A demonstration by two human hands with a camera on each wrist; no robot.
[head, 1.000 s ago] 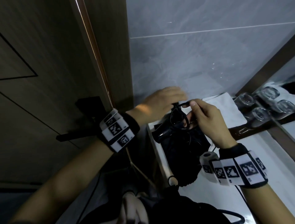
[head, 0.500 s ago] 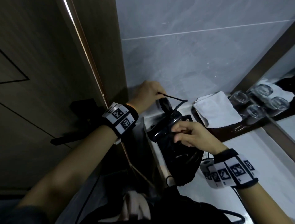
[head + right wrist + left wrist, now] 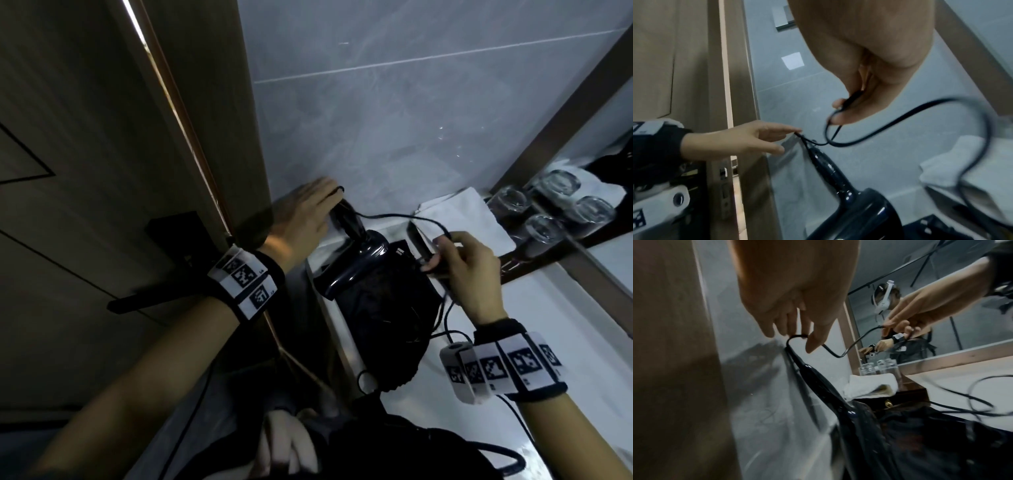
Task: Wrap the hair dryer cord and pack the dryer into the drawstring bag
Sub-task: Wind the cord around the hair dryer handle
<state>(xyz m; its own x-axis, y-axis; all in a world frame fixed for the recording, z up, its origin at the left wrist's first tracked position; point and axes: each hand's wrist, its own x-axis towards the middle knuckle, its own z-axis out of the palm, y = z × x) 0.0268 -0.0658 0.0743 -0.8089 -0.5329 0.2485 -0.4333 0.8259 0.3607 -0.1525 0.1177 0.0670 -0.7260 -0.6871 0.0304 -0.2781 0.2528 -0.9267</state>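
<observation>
A glossy black hair dryer (image 3: 359,263) (image 3: 838,178) lies on a black drawstring bag (image 3: 387,325) (image 3: 920,434) on the white counter (image 3: 582,325), its handle pointing at the tiled wall. My left hand (image 3: 305,219) (image 3: 795,318) (image 3: 748,139) reaches to the handle's end; its straight fingertips touch a bend of the black cord (image 3: 394,216) (image 3: 851,345) (image 3: 900,120) there. My right hand (image 3: 462,270) (image 3: 849,104) (image 3: 920,316) is right of the dryer and pinches the cord between thumb and fingers. A slack loop hangs from it.
A folded white towel (image 3: 462,219) and upturned glasses (image 3: 544,226) sit on a dark tray by the mirror (image 3: 609,144). A wooden door (image 3: 102,171) with a black handle (image 3: 137,301) stands close on the left. The grey tiled wall (image 3: 411,120) is just behind the dryer.
My hands, together above the dryer a second ago, have parted. The left went to the handle's end; the right drew the cord out to the right.
</observation>
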